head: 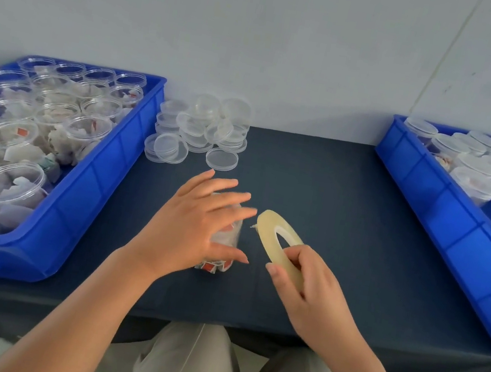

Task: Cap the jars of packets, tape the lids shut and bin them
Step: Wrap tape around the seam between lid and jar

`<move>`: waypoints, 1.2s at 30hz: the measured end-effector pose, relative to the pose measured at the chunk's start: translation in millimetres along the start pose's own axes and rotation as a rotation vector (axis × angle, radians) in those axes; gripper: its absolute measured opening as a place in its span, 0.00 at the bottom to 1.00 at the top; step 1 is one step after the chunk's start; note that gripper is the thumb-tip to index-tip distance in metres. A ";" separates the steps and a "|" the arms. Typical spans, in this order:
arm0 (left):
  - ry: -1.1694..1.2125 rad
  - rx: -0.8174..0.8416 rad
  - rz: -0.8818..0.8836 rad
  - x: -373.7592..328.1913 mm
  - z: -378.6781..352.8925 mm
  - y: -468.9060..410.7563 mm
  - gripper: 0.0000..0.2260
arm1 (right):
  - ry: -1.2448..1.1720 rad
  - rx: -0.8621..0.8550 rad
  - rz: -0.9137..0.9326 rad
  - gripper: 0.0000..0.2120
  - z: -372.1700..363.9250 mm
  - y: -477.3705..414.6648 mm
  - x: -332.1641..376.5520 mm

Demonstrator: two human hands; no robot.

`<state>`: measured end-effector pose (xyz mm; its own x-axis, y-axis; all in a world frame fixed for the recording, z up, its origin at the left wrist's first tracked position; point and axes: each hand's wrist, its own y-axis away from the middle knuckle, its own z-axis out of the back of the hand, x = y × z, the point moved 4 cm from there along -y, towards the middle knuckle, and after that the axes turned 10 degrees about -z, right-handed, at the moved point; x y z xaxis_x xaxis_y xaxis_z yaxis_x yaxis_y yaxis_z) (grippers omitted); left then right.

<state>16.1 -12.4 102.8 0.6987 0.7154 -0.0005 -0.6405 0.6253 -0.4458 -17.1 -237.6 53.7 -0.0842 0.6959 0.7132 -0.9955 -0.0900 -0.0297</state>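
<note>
A clear plastic jar (pixel 226 237) of white and red packets is set on the dark blue tablecloth (pixel 334 195), near the front edge between the two bins. It is covered from above by the left hand (pixel 194 229), fingers straight and spread, thumb stretched along its near side. Its axis seems to be upright, but its top is hidden by the palm.

A flat, translucent yellowish ring of tape (pixel 268 224) is held on edge just right of the jar. Its near rim is pinched by the curled fingers of the right hand (pixel 309 282); its far rim and a short loose end (pixel 252 226) are pointed at the jar.

Round clear lids (pixel 202 125) are heaped behind. Open jars (pixel 8 183) are packed in the left blue bin (pixel 101 180), capped jars (pixel 474 180) in the right blue bin (pixel 451 202).
</note>
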 end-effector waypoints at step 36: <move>1.133 -0.287 0.806 -66.9 4.9 25.8 0.12 | -0.111 -0.349 0.188 0.15 -12.1 47.9 15.4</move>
<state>-48.7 -42.6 95.6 0.1406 0.1215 -0.9826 -0.9897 -0.0096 -0.1428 -66.5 -222.6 54.9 -0.2801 0.6073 0.7434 -0.9198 0.0520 -0.3890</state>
